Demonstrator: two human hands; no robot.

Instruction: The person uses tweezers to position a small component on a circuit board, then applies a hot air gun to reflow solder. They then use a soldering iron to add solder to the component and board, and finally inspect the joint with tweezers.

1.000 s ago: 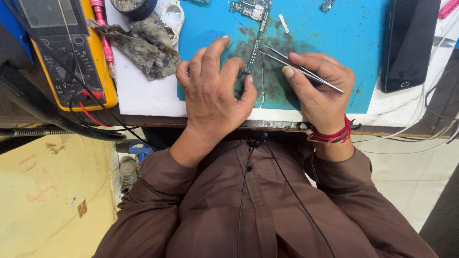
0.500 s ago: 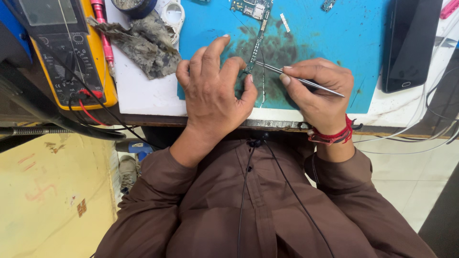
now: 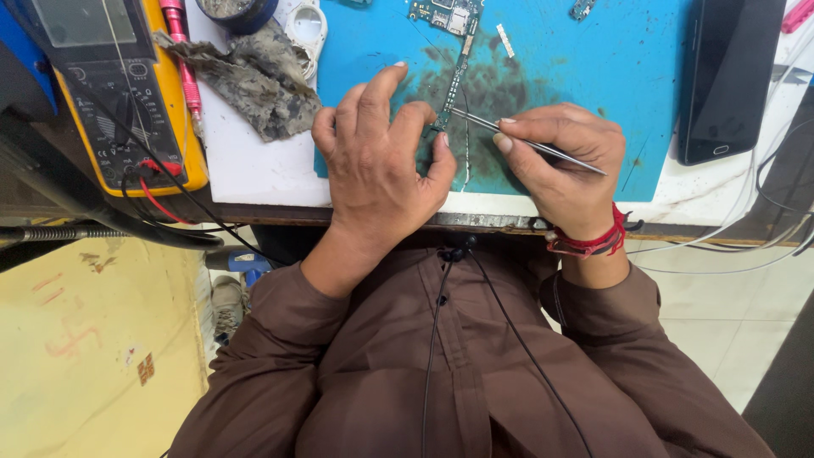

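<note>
A narrow green circuit board (image 3: 453, 85) lies on a blue work mat (image 3: 593, 76), its wider end at the top edge of the view. My left hand (image 3: 377, 161) rests on the mat with fingertips pressing the board's lower end. My right hand (image 3: 564, 165) grips metal tweezers (image 3: 526, 142) whose tips touch the board next to my left thumb. A red thread band sits on my right wrist.
A yellow multimeter (image 3: 119, 93) with red and black leads lies at the left. A grey rag (image 3: 254, 72), a white ring-shaped part (image 3: 307, 30) and a pink pen (image 3: 182, 51) lie near it. A black phone (image 3: 729, 76) lies at the right, with cables beyond.
The tweezers have swung from lying across my right hand to pointing left, tips now on the board. My left hand stays in place on the board.
</note>
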